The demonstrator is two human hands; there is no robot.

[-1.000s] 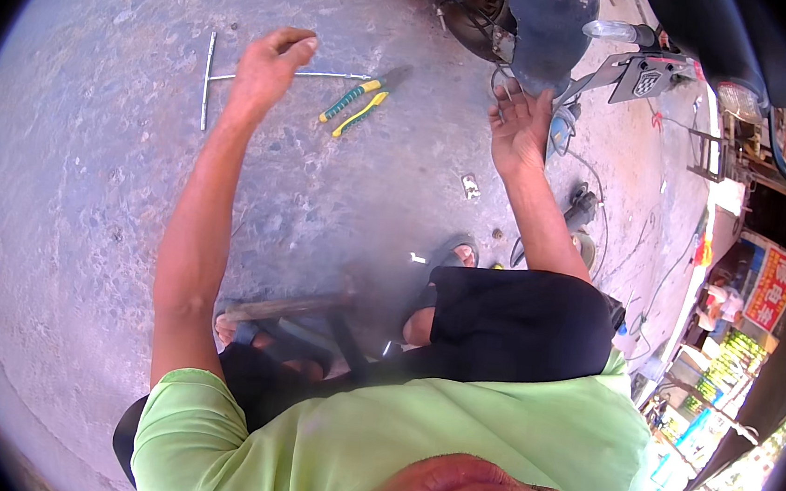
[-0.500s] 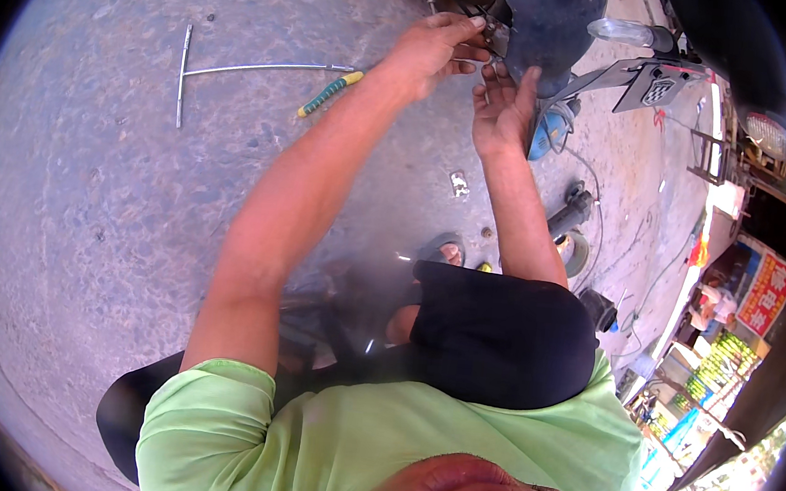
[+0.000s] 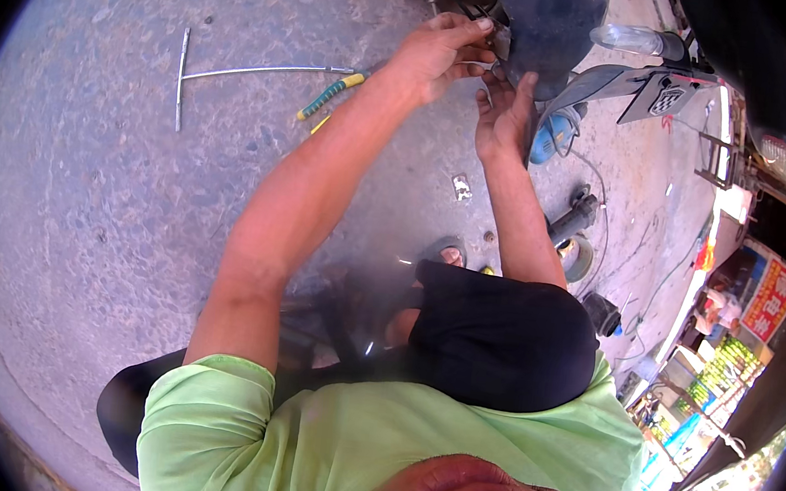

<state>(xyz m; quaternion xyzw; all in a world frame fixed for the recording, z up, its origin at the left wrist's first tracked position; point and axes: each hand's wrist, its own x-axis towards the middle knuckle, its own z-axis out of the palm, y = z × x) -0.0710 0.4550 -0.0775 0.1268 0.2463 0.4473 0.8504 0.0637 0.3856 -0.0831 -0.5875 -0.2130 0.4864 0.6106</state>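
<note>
Up at a dark vehicle part with a curved dark panel (image 3: 550, 35), both my hands are raised. My left hand (image 3: 439, 55) is closed, thumb and fingers pinching at a small metal piece (image 3: 500, 42) on the panel's lower left edge; what exactly lies between them is too small to make out. Just right of it, my right hand (image 3: 505, 120) points upward. Its thumb stands apart from the fingers, and the fingertips touch or nearly touch the same spot from below. Left of my left forearm lie a T-handle wrench (image 3: 240, 72) and a tool with a green-and-yellow grip (image 3: 326, 98).
A blue power tool (image 3: 552, 136) with a cable sits beside my right wrist. A licence-plate-like bracket (image 3: 660, 97) and a clear lamp (image 3: 628, 39) jut out at upper right. A dark cylindrical part (image 3: 574, 215) and a round bowl (image 3: 578, 259) rest right of my forearm.
My hands stay at the same spot, with the left fingers slightly shifted. A second yellow strip of the gripped tool now shows beside my left forearm. The view has moved a little.
</note>
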